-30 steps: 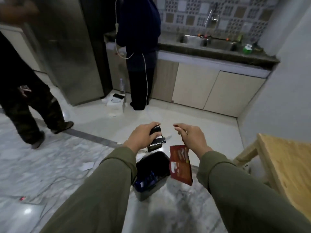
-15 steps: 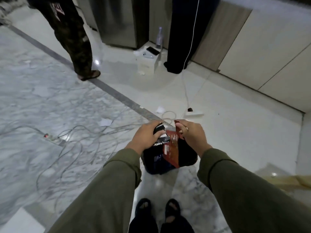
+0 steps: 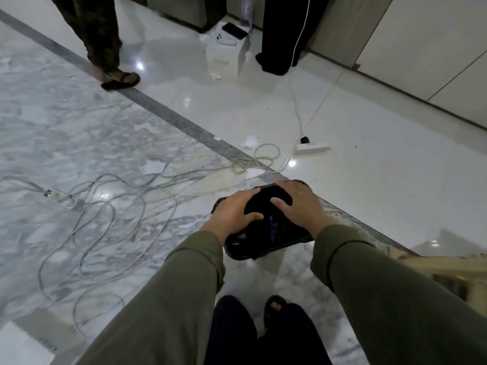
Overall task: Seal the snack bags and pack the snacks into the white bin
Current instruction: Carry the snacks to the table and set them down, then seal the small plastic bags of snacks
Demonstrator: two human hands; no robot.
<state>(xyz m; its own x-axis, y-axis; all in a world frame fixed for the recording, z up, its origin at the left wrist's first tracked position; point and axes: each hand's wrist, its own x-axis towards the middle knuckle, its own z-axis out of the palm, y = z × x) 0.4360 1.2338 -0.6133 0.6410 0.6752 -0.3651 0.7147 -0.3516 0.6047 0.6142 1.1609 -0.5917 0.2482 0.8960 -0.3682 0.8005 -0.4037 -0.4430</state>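
Two feet in dark sandals show at the bottom, on the shiny marble floor. Just past them sits a black bin on the floor, dark inside, with a bit of blue in it. Both hands are on it. The left hand rests on the left rim with fingers spread and bent over the edge. The right hand lies on the right rim, fingers spread and bent too; I cannot tell if either hand grips tight. Left of the bin, white cables loop over the floor. Farther off lies a white power strip. Farthest back stand a white box and two people's legs.
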